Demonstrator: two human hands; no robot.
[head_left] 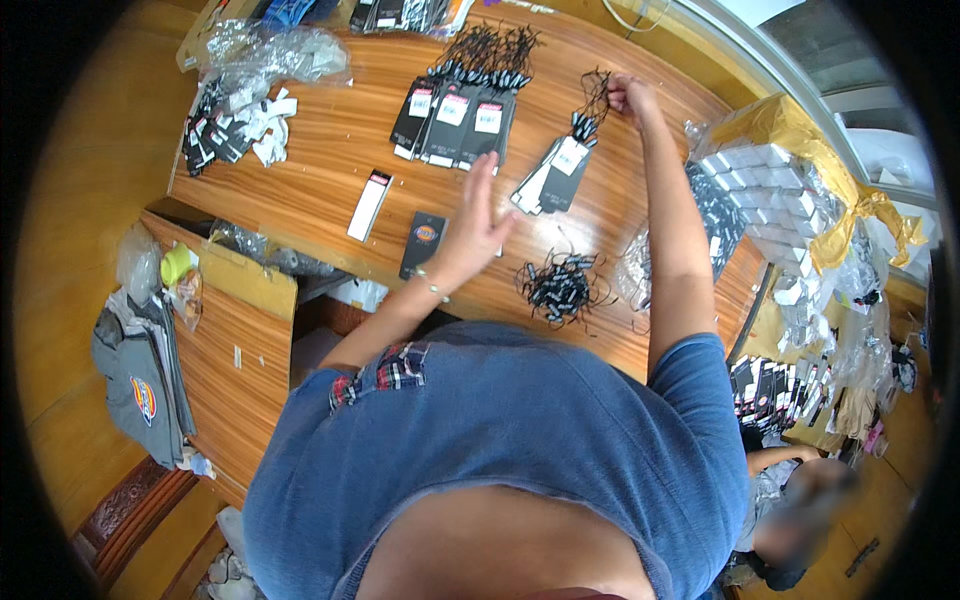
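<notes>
You are holding your bare left forearm (pixel 392 312) slanted forward and inward, with your open left hand (pixel 472 235) sitting ahead of your body; its straight fingers (pixel 482 183) are pointing away from you and its thumb (pixel 506 227) is standing out toward the right. Your bare right arm (pixel 678 230) is lying farther forward, nearly straight, while your right hand (pixel 634 97) is angling inward, its fingers curling together.

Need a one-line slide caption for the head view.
Right hand at the black cords of a hang-tag bundle; left hand, fingers extended, near more tags on a wooden table.
</notes>
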